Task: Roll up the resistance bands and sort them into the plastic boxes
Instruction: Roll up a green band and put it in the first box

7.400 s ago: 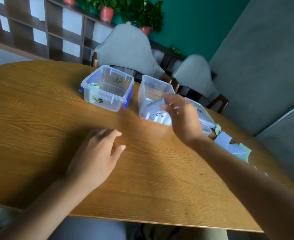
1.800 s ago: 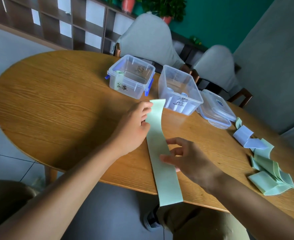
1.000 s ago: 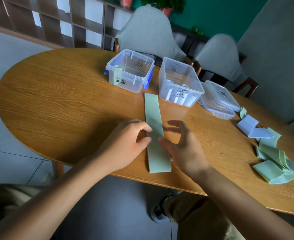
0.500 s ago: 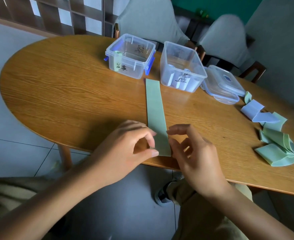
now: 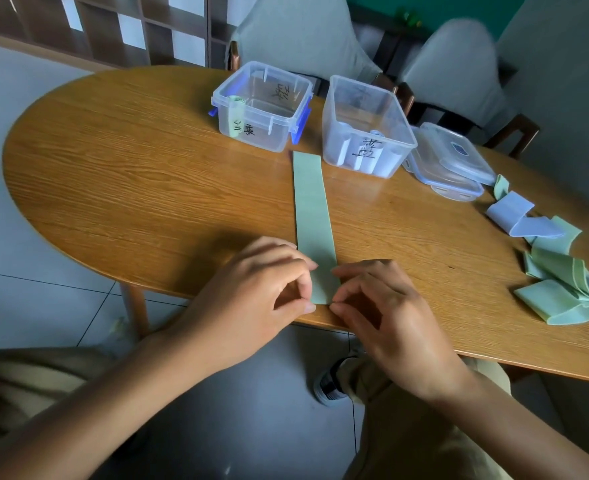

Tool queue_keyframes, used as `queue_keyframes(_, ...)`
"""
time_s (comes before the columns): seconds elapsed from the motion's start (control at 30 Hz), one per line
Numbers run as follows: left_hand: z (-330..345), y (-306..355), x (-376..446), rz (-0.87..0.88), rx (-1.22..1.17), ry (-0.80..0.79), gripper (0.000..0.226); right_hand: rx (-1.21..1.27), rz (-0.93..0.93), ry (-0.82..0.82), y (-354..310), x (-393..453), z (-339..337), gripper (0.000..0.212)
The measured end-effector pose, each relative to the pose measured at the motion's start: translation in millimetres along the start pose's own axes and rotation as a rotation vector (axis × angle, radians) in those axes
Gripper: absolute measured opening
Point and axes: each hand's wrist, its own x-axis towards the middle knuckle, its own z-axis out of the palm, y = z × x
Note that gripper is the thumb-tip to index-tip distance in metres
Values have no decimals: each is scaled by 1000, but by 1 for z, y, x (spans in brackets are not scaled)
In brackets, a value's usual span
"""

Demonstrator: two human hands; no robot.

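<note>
With both hands pinching its near end, left hand (image 5: 251, 299) and right hand (image 5: 386, 313), the green band (image 5: 312, 216) lies flat, extending away toward the boxes (image 5: 365, 133), presumably ready for rolling.

Both hands (image 5: 324, 299) pinch the flat green band's (image 5: 312, 216) near end.

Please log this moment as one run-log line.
step: start roll | green band: flat on table | left hand, right hand: pinch near end | pile: waiting
</note>
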Motion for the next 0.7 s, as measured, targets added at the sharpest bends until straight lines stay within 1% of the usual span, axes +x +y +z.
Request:
queue_keyframes(0.43,2,0,0,27,100,-7,18,-28,34,-50,1,6,1,4)
queue_keyframes(0.7,5,1,2,5,140,46,18,-45,71,-90,-3,9,1,6)
